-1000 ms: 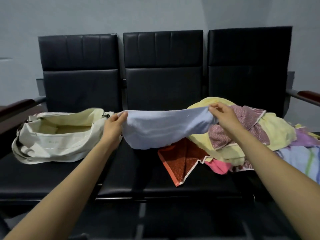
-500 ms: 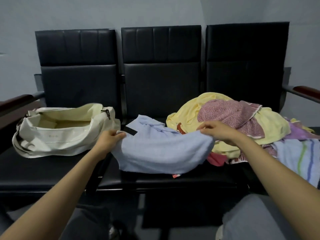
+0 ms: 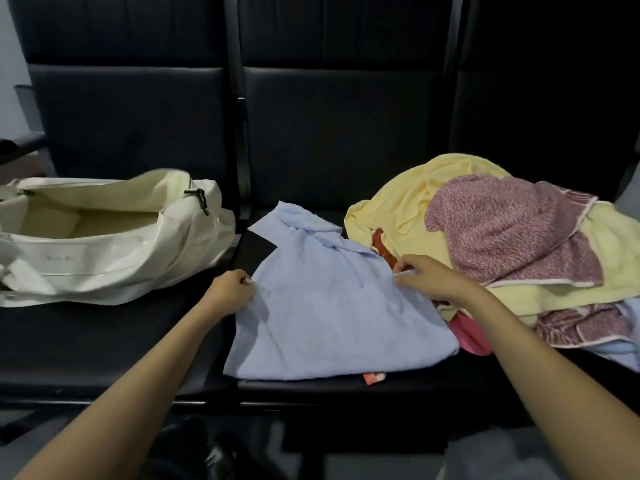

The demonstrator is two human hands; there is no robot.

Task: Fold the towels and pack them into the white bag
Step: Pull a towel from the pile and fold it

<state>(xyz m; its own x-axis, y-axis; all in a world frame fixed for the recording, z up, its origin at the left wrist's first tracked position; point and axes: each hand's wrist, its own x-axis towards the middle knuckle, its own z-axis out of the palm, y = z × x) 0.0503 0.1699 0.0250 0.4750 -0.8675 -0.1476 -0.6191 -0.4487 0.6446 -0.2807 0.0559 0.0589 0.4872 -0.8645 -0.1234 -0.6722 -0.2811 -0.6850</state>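
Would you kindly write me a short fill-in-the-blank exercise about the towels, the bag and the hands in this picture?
1. The left hand and the right hand each pinch an edge of the light ____ towel.
2. The white bag lies open on the ____ side of that towel.
3. In the pile, the pink patterned towel lies on top of a ____ one.

Missing words: blue; left; yellow.

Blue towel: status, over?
Left hand, right hand pinch blue towel at its sides. Towel spread on middle seat. White bag open alongside. Orange towel pokes out beneath.
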